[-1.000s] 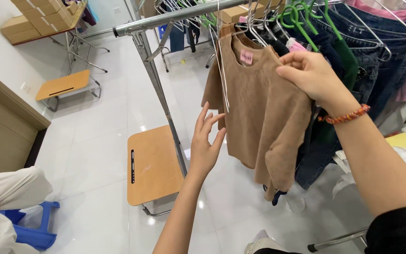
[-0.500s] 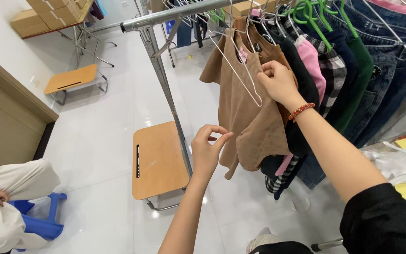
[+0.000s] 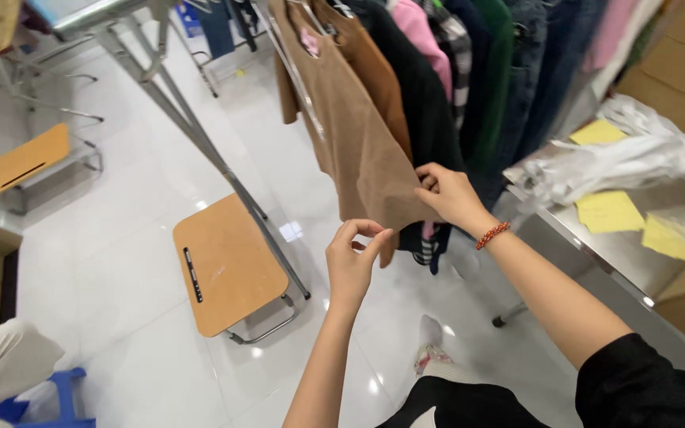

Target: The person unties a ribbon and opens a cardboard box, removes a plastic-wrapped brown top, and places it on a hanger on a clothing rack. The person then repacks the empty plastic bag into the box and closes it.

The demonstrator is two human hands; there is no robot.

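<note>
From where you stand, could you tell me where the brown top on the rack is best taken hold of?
Probably at its bottom hem: the brown top hangs flat and free there, facing left. Come from below, left hand at the near corner, as the right hand already pinches the hem beside the dark clothes.
</note>
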